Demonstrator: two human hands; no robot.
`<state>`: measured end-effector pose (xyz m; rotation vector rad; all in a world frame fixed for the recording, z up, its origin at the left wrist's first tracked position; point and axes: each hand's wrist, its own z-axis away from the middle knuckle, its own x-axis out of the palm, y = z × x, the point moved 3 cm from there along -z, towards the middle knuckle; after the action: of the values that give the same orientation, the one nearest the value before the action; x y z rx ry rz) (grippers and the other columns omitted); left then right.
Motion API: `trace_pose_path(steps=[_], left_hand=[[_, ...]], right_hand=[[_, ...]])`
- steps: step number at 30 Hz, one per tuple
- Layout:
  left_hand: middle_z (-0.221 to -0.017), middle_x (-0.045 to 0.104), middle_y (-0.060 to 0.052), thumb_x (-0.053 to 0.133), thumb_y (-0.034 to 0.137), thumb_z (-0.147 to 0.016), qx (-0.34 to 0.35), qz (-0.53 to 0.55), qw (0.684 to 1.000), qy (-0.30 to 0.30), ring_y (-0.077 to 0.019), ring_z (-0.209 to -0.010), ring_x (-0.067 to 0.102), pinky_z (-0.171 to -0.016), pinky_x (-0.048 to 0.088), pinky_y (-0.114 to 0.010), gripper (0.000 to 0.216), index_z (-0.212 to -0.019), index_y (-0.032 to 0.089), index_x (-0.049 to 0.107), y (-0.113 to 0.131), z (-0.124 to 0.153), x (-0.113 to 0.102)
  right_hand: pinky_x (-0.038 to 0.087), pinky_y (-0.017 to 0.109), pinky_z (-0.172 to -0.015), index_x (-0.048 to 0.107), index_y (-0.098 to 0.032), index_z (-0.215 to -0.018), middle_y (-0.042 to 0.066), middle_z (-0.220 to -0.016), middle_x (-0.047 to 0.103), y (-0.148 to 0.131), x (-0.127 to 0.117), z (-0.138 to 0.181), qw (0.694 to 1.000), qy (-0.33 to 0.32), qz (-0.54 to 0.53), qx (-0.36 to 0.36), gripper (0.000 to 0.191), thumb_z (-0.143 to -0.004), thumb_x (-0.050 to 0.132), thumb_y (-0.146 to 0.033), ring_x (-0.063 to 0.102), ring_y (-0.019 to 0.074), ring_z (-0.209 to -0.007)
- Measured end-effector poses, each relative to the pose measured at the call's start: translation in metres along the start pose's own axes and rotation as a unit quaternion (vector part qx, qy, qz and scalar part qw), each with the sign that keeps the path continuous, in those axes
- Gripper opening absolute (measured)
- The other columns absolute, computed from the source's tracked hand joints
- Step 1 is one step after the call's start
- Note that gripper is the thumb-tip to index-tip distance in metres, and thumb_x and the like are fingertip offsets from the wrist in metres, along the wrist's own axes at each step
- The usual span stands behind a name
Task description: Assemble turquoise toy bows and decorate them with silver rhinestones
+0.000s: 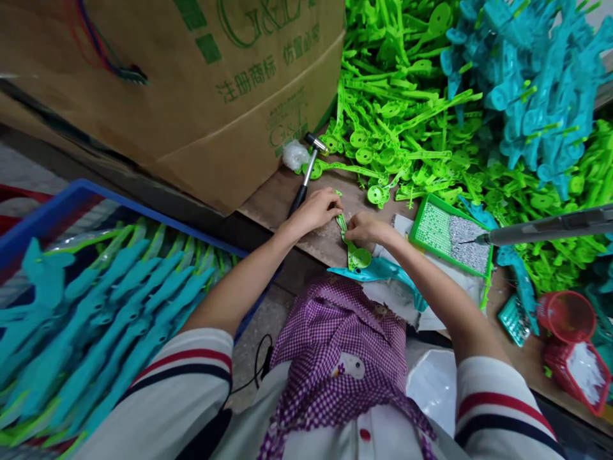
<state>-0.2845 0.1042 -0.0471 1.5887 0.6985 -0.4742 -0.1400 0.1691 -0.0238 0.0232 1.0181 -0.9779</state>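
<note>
A bright green plastic part [358, 257] with a round disc end lies on the wooden bench in front of me. My left hand [318, 209] has its fingers closed around the narrow upper end. Against the middle of the same part, my right hand [368, 229] is closed, its fingertips pressed at the side; any small piece within them is hidden. A turquoise plastic body piece [383, 271] rests at the bench edge, just below the disc and partly behind my right forearm. Beyond my left hand lies a hammer [310, 167] with a dark handle.
Heaped green parts [402, 128] and turquoise parts [531, 83] cover the back right. A green tray [420, 220] holds small metal pieces, under a grey tool [550, 227]. Red containers [567, 316] stand right. A large carton [167, 128] and blue crate [143, 211] flank the left.
</note>
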Motion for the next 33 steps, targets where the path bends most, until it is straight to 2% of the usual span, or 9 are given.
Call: trace_pose_path(steps=[3,6,12,15,17,20,24,30,33], left_hand=[[-0.086,0.060,-0.004,0.067,0.019,-0.083,0.003,-0.012,1.000,0.001,-0.0180,-0.082,0.058,-0.079,0.045,-0.031,0.005,-0.080,0.016,0.070,-0.001,0.000,0.001],[-0.087,0.060,-0.004,0.065,0.021,-0.084,0.008,-0.019,1.000,0.005,-0.0186,-0.083,0.058,-0.079,0.046,-0.031,0.007,-0.081,0.016,0.069,-0.002,0.001,0.002],[-0.088,0.060,-0.004,0.064,0.021,-0.084,0.003,-0.009,1.000,0.009,-0.0198,-0.086,0.059,-0.083,0.046,-0.032,0.006,-0.081,0.017,0.068,-0.001,0.002,0.002],[-0.089,0.059,-0.004,0.064,0.018,-0.084,-0.002,-0.004,1.000,0.009,-0.0204,-0.088,0.058,-0.085,0.045,-0.033,0.005,-0.081,0.017,0.067,0.003,0.004,0.001],[-0.089,0.059,-0.004,0.063,0.018,-0.085,-0.005,-0.010,1.000,0.006,-0.0208,-0.089,0.058,-0.086,0.045,-0.034,0.005,-0.082,0.017,0.067,0.005,0.004,0.000],[-0.089,0.059,-0.004,0.062,0.018,-0.086,-0.003,-0.025,1.000,0.004,-0.0209,-0.090,0.058,-0.086,0.046,-0.033,0.006,-0.083,0.017,0.067,0.007,0.005,0.000],[-0.090,0.060,-0.005,0.062,0.018,-0.086,0.000,-0.033,0.999,0.006,-0.0208,-0.090,0.059,-0.086,0.046,-0.034,0.006,-0.084,0.017,0.067,0.008,0.005,0.000],[-0.090,0.062,-0.005,0.062,0.019,-0.086,-0.007,-0.036,0.999,-0.001,-0.0212,-0.088,0.060,-0.087,0.047,-0.035,0.008,-0.086,0.016,0.069,0.007,0.003,-0.001],[-0.095,0.063,-0.007,0.060,0.021,-0.089,-0.006,-0.049,0.999,-0.006,-0.0231,-0.095,0.061,-0.091,0.047,-0.037,0.013,-0.092,0.017,0.071,0.012,0.008,-0.005]], right_hand=[[0.030,0.027,-0.056,0.067,-0.017,-0.059,-0.001,-0.051,0.054,-0.002,0.000,0.003,1.000,-0.003,0.009,-0.007,0.019,-0.074,0.067,-0.029,0.047,0.0114,-0.053],[0.030,0.027,-0.056,0.070,-0.017,-0.065,0.001,-0.057,0.062,0.000,0.000,0.014,0.999,0.031,-0.009,-0.027,0.013,-0.075,0.068,-0.025,0.049,0.0113,-0.054],[0.035,0.025,-0.060,0.073,-0.020,-0.087,0.002,-0.075,0.072,0.020,0.007,0.046,0.984,0.115,-0.133,-0.032,0.021,-0.087,0.064,-0.039,0.059,0.0130,-0.065],[0.036,0.027,-0.063,0.074,-0.022,-0.094,0.004,-0.082,0.075,0.018,0.015,0.064,0.977,0.190,-0.098,0.003,0.023,-0.092,0.060,-0.040,0.063,0.0156,-0.069],[0.038,0.028,-0.066,0.073,-0.024,-0.101,0.006,-0.091,0.076,0.007,0.024,0.075,0.974,0.220,-0.049,-0.001,0.025,-0.096,0.055,-0.041,0.066,0.0183,-0.077],[0.039,0.029,-0.067,0.069,-0.025,-0.111,0.009,-0.103,0.074,-0.010,0.044,0.088,0.974,0.222,0.037,-0.017,0.032,-0.102,0.042,-0.039,0.067,0.0210,-0.083],[0.038,0.029,-0.063,0.065,-0.024,-0.115,0.011,-0.106,0.070,-0.015,0.065,0.098,0.976,0.187,0.114,0.000,0.036,-0.105,0.033,-0.034,0.066,0.0201,-0.078],[0.036,0.029,-0.059,0.062,-0.023,-0.117,0.013,-0.121,0.060,-0.012,0.069,0.108,0.971,0.209,0.117,-0.017,0.033,-0.105,0.032,-0.028,0.063,0.0208,-0.089],[0.038,0.029,-0.060,0.061,-0.023,-0.119,0.012,-0.123,0.058,-0.012,0.067,0.110,0.970,0.216,0.111,-0.021,0.032,-0.105,0.033,-0.026,0.062,0.0214,-0.095]])
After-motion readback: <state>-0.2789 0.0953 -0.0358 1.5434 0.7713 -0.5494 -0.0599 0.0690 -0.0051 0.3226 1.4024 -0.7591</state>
